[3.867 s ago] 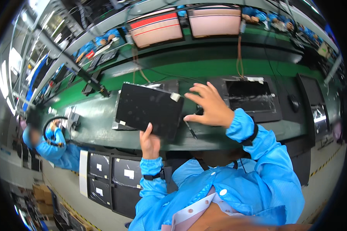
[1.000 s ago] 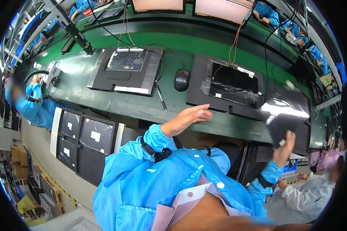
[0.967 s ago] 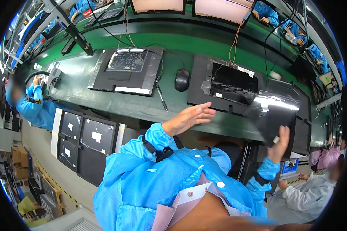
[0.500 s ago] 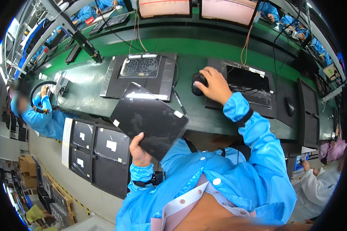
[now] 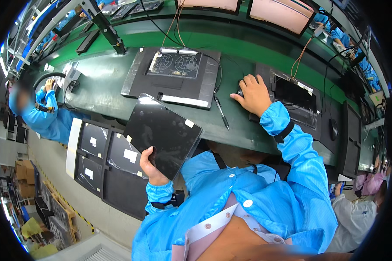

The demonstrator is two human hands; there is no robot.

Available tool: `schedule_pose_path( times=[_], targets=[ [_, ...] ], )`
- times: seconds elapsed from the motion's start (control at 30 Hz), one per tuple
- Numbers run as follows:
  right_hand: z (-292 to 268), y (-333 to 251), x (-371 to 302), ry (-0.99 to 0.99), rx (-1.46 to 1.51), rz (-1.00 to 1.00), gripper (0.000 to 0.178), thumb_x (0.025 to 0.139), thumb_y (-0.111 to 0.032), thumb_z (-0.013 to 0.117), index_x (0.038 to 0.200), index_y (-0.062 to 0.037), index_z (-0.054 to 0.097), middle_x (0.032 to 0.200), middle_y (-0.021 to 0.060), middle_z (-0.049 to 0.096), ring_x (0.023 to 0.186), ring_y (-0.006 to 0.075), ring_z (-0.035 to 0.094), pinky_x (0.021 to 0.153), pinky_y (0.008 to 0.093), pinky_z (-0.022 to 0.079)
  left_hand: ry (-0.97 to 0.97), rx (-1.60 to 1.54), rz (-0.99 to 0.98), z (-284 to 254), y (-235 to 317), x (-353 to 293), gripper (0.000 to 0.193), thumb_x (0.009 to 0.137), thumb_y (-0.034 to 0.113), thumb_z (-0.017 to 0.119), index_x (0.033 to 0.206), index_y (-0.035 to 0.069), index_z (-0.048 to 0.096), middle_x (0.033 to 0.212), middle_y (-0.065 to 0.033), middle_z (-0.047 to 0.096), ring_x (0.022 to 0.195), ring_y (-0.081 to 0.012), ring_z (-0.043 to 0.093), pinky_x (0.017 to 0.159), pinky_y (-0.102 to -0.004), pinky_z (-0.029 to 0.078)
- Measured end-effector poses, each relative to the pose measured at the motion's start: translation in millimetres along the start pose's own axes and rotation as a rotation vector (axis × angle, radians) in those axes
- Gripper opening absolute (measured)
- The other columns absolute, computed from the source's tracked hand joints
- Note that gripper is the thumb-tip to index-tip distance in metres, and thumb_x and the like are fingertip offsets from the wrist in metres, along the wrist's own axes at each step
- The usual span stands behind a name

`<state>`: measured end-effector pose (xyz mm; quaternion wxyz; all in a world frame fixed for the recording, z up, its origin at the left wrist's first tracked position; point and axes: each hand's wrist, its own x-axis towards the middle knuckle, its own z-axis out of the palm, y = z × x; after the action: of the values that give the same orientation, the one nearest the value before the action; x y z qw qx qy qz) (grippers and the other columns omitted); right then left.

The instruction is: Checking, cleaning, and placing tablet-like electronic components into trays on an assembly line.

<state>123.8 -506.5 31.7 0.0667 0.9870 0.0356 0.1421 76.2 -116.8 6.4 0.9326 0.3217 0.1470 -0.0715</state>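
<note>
My left hand (image 5: 154,168) grips the lower left edge of a flat, glossy black panel (image 5: 161,135), its thumb on the face and its other fingers hidden behind. Smudges and small white tabs show on the panel, which is tilted in front of the bench edge. Over on the bench, my right hand (image 5: 255,95) lies on a black computer mouse (image 5: 240,88), covering most of it. A black fixture board (image 5: 137,78) with two printed circular targets lies beyond the panel. Between the board and my right hand is a pen (image 5: 221,112).
Right of my hand, another fixture holds a dark screen (image 5: 295,94) with cables. Farther right are a second mouse (image 5: 333,129) and a black tray (image 5: 349,141). A compartmented tray (image 5: 124,191) with wrapped panels stands at lower left. Monitors (image 5: 281,15) stand behind; a co-worker (image 5: 41,117) sits left.
The view has shifted, so the bench appears farther right. The panel has moved left relative to the fixture board, uncovering its white front strip. My right hand now covers more of the mouse.
</note>
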Motion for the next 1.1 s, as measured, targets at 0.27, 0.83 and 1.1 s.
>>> schedule_pose_path(
  times=[0.27, 0.83, 1.1],
  targets=[
    [6.2, -15.4, 15.2, 0.169, 0.205, -0.137, 0.041, 0.090, -0.034, 0.066, 0.113, -0.0005, 0.064, 0.120, 0.0143, 0.061, 0.123, 0.0318, 0.053, 0.108, 0.0468, 0.038, -0.043, -0.128, -0.025, 15.7, 6.7, 4.8, 0.038, 0.084, 0.021, 0.055, 0.114, -0.001, 0.066, 0.111, -0.0169, 0.071, 0.099, -0.0328, 0.069, 0.090, -0.0418, 0.055],
    [-4.6, -22.2, 35.2, -0.112, 0.257, -0.355, 0.017, 0.090, -0.017, 0.065, 0.105, -0.0079, 0.063, 0.111, 0.0114, 0.065, 0.115, 0.0318, 0.059, 0.112, 0.0495, 0.038, 0.033, -0.253, -0.025, 58.4, 20.6, 55.0, 0.009, 0.084, 0.011, 0.063, 0.075, 0.009, 0.063, 0.083, -0.0051, 0.071, 0.080, -0.0257, 0.069, 0.079, -0.0420, 0.056],
    [-96.6, -100.5, 5.5, 0.179, 1.006, -0.222, 0.021, 0.091, -0.011, 0.070, 0.108, -0.0004, 0.066, 0.100, 0.0162, 0.069, 0.091, 0.0327, 0.068, 0.078, 0.0385, 0.053, 0.027, -0.236, 0.056, 75.8, 6.7, 56.7, 0.007, 0.083, 0.010, 0.061, 0.082, 0.006, 0.066, 0.089, -0.0080, 0.073, 0.085, -0.0260, 0.070, 0.086, -0.0405, 0.055]
  ],
)
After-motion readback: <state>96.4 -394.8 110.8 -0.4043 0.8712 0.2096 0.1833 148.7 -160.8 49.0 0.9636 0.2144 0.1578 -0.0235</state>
